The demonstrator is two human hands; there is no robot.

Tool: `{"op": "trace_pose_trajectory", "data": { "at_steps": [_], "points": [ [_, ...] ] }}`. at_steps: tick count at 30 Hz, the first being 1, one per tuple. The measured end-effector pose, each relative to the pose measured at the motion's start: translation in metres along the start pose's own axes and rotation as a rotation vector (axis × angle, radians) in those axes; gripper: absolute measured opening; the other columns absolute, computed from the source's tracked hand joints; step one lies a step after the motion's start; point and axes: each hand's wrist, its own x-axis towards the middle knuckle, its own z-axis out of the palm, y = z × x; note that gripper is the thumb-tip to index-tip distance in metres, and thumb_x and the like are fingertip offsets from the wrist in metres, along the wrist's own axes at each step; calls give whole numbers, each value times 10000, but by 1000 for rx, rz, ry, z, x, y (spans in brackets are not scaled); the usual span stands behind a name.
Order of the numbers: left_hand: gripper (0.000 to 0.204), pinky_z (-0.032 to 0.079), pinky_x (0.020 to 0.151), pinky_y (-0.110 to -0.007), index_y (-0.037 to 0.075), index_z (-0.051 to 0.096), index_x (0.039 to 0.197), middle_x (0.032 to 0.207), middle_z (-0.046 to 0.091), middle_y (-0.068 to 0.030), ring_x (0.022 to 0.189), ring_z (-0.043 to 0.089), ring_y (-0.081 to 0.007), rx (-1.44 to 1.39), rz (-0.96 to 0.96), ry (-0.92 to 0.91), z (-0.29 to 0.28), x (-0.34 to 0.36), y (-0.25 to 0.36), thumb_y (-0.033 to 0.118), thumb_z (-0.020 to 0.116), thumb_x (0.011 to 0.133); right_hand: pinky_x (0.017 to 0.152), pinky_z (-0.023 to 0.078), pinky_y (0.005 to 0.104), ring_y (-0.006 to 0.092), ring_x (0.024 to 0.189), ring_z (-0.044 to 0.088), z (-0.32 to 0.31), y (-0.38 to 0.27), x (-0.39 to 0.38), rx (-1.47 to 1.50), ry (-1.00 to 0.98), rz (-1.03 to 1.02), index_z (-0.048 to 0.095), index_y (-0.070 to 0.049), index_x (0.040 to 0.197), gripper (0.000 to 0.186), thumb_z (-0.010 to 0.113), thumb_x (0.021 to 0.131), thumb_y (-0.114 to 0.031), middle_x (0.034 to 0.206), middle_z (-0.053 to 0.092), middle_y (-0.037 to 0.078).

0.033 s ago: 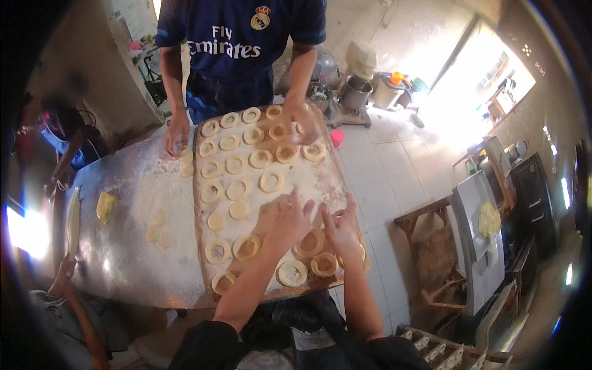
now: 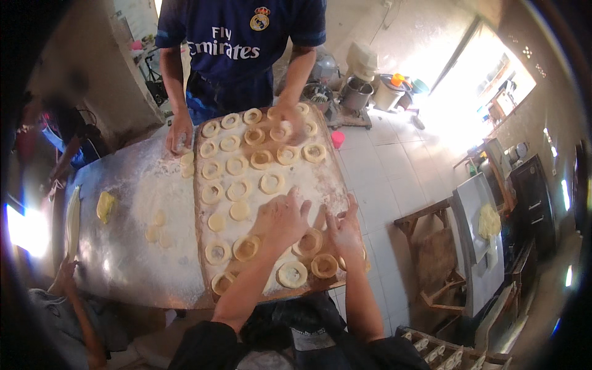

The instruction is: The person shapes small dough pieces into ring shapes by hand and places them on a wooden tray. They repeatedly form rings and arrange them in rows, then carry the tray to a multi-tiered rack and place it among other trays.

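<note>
My left hand (image 2: pixel 283 221) hovers low over the floured board (image 2: pixel 311 182), fingers partly bent and apart, with no object visible in it. Close beside it on the right, my right hand (image 2: pixel 343 233) also has its thumb and fingers apart. Dough rings lie in rows around them. One dough ring (image 2: pixel 308 242) sits just below and between my hands, and another (image 2: pixel 292 274) lies nearer the board's front edge. A ring (image 2: pixel 272 182) rests beyond my left fingertips. Small flat dough discs (image 2: pixel 239 210) lie left of that hand. My forearms cover part of the front rows.
Opposite stands a person in a dark blue shirt, one hand (image 2: pixel 288 123) over the far rings, the other (image 2: pixel 179 134) on the metal table (image 2: pixel 132 271). Yellow dough (image 2: pixel 106 207) lies at left. Another person's hand (image 2: pixel 65 274) is near the table's left edge. A mixer (image 2: pixel 357 77) stands behind.
The hand of the person opposite over the far rings has shifted left, uncovering rings at the far right corner. My hands have barely moved.
</note>
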Motion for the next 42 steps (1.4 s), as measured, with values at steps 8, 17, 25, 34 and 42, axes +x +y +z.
{"op": "trace_pose_trajectory", "data": {
  "at_steps": [8, 17, 25, 34, 42],
  "points": [
    [656, 456, 927, -469, 124, 443, 1364, 1162, 572, -201, 1085, 576, -383, 387, 287, -338, -17, -7, -7, 340, 701, 802, 876, 451, 459, 368, 1035, 559, 13, 8, -19, -661, -65, -257, 332, -56, 1438, 858, 773, 748, -312, 1087, 594, 183],
    [545, 495, 877, -475, 153, 485, 1325, 1134, 596, -184, 1045, 611, -363, 343, 253, -273, -53, -17, -16, 348, 666, 850, 879, 447, 454, 381, 1015, 544, 25, -16, -26, -521, -19, -301, 409, -57, 1389, 738, 747, 773, -285, 1050, 592, 208],
    [384, 475, 823, -487, 37, 551, 1222, 1030, 634, -191, 977, 604, -378, 459, -59, 306, -132, -55, -158, 264, 554, 914, 860, 473, 495, 410, 982, 598, 180, -73, 8, -559, -190, -396, 573, -35, 1115, 321, 580, 881, -256, 1029, 621, 240],
    [230, 449, 710, -431, -6, 508, 1007, 870, 572, -189, 845, 579, -355, -411, -31, 256, -197, -83, -207, 31, 596, 798, 744, 502, 408, 334, 793, 634, 242, -153, -37, -124, -332, -431, 544, -59, 1120, 349, 649, 790, -22, 861, 637, 165],
    [401, 464, 894, -466, 41, 518, 1200, 1169, 518, -228, 1027, 555, -388, -157, 22, -70, -242, -130, -273, 102, 644, 824, 860, 493, 438, 330, 993, 613, 357, -170, -29, -656, -259, -812, 594, -100, 1188, 355, 644, 849, -192, 1086, 594, 146]
  ]
}}
